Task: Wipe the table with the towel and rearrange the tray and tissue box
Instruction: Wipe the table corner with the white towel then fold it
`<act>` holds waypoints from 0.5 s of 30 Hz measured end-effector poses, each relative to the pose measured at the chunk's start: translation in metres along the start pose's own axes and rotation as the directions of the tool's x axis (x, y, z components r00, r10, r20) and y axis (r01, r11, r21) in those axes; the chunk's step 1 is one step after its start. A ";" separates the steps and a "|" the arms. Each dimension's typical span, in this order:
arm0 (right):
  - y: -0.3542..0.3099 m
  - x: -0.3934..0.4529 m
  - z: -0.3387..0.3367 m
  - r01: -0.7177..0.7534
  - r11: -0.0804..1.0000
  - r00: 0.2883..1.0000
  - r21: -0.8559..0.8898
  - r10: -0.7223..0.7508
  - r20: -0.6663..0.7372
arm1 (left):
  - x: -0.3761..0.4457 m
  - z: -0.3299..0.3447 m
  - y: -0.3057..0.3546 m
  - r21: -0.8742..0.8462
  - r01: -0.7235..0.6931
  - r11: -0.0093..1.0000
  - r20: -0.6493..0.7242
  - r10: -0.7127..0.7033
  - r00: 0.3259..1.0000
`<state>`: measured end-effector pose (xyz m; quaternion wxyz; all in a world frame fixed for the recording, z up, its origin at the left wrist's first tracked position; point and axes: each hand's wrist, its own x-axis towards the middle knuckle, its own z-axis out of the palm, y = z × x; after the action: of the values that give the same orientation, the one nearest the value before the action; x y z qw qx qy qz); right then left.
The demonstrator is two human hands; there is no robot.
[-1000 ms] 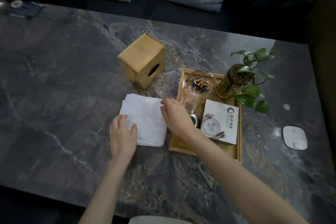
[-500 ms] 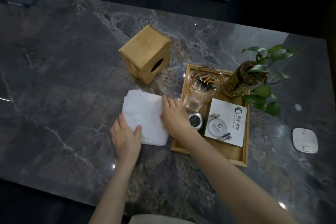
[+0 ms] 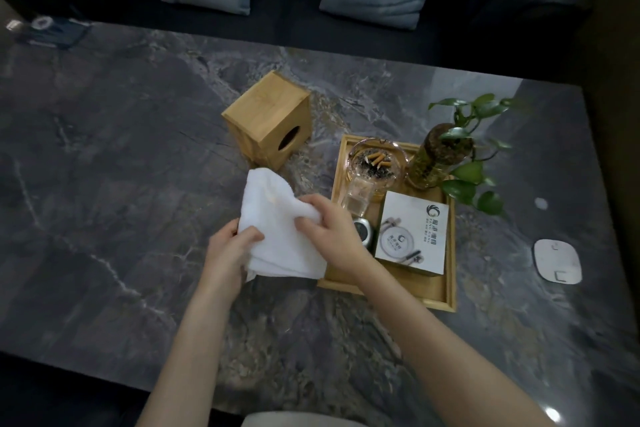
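The left hand (image 3: 228,253) pinches the near corner of the white towel (image 3: 277,229), and the right hand (image 3: 332,232) grips its bunched middle, lifting it off the table (image 3: 104,184) beside the tray (image 3: 440,291). The tissue box (image 3: 268,123) stands just behind. Wiping seems about to begin; next the towel needs pressing flat and sweeping.

Table (image 3: 104,218) left side open; tissue box (image 3: 268,120) & tray (image 3: 393,282) block right.
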<state>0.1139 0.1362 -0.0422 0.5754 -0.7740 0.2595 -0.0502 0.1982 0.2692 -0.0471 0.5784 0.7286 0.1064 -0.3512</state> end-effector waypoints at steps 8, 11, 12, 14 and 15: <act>-0.021 -0.058 -0.089 -0.051 0.860 0.982 0.507 0.136 -0.133 | -0.040 0.047 0.012 -0.320 0.203 0.926 0.535 0.000 0.845; -0.009 -0.077 -0.121 -0.059 0.821 0.944 0.568 0.230 -0.235 | -0.056 0.079 0.012 -0.262 0.275 0.925 0.644 -0.044 0.764; 0.000 -0.084 -0.130 -0.060 0.796 0.927 0.603 0.268 -0.262 | -0.063 0.091 0.014 -0.223 0.264 0.938 0.658 -0.054 0.751; 0.015 -0.098 -0.147 -0.053 0.715 0.892 0.697 0.347 -0.288 | -0.079 0.114 0.019 -0.134 0.188 0.973 0.668 -0.052 0.742; 0.025 -0.105 -0.153 -0.042 0.650 0.880 0.759 0.385 -0.280 | -0.085 0.126 0.021 -0.099 0.140 0.985 0.676 -0.037 0.736</act>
<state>-0.0431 0.0470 0.0095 0.7686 -0.4107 0.4254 -0.2439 0.0989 0.1688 0.0127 0.6111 0.5040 -0.0497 -0.6083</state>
